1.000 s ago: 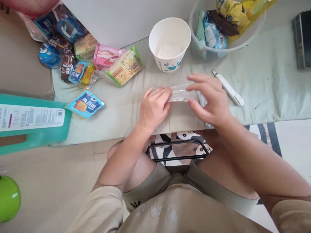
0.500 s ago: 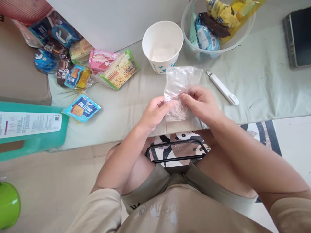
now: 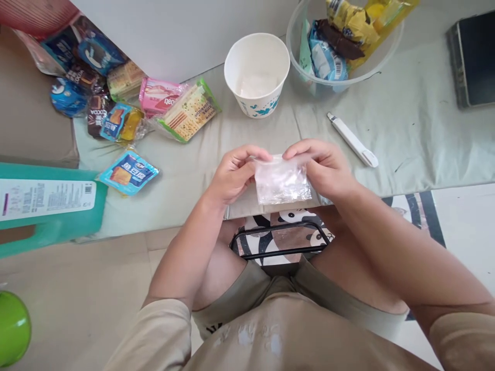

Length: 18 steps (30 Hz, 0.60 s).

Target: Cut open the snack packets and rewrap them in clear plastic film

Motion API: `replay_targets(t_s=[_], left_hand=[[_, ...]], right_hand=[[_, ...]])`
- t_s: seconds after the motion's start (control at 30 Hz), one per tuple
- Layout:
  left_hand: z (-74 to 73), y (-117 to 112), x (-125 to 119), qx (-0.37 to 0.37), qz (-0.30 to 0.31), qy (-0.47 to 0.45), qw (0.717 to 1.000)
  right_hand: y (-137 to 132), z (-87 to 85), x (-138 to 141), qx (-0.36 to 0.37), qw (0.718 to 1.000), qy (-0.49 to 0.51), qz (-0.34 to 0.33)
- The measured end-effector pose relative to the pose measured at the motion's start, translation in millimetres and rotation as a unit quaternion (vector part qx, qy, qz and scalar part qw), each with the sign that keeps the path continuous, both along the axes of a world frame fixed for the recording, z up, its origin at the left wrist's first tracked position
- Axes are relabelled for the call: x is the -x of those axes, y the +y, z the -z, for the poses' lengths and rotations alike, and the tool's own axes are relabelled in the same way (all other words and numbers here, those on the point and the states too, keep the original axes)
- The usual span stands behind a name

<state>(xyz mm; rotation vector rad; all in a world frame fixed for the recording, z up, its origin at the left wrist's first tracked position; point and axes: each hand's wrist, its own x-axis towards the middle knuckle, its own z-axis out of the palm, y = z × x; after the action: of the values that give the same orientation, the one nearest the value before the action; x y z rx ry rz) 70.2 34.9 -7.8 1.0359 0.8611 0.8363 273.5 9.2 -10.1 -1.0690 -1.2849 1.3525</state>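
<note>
A clear plastic bag (image 3: 284, 183) hangs between my two hands over the front edge of the cloth-covered table. My left hand (image 3: 237, 172) pinches its upper left corner, fingers closed. At the upper right corner my right hand (image 3: 325, 167) grips the bag between thumb and fingers. The bag looks flat and crinkled, and I cannot make out anything inside it. Just beyond my hands stands a white paper cup (image 3: 257, 77) with a blue-green print. To the right lies a white utility knife (image 3: 352, 139).
Wrapped snacks, among them a soda biscuit pack (image 3: 189, 113) and a blue packet (image 3: 129, 171), lie on the left. A clear plastic bowl (image 3: 371, 72) holds several packets. A dark tablet-like device (image 3: 477, 59) sits far right; a teal container (image 3: 73, 201) is at left.
The bag has turned from standing up above my hands to hanging down below my fingers. Both hands have shifted to its top corners, the left moving slightly left.
</note>
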Motion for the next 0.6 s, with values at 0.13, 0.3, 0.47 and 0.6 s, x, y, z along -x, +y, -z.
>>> replay_targets(t_s=[0.13,0.3,0.47,0.6], left_hand=[[-2.5,0.6,3.7,0.008,0.021,0.011,1.000],[1.8,2.7,6.4,-0.008,0.001,0.047,0.999],[2.7,2.2,4.1,-0.059,-0.023,0.104,0.993],[1.0,0.6,2.9,-0.077,-0.017,0.124,0.989]], right_hand=[[-0.6,-1.0,-3.3,0.002,1.000,0.000,0.001],[-1.3,4.3,-9.1,-0.015,0.999,-0.040,-0.026],[-0.6,5.1,-4.8,0.006,0.998,-0.061,-0.005],[1.4,-0.8,1.0,0.094,0.994,-0.045,0.012]])
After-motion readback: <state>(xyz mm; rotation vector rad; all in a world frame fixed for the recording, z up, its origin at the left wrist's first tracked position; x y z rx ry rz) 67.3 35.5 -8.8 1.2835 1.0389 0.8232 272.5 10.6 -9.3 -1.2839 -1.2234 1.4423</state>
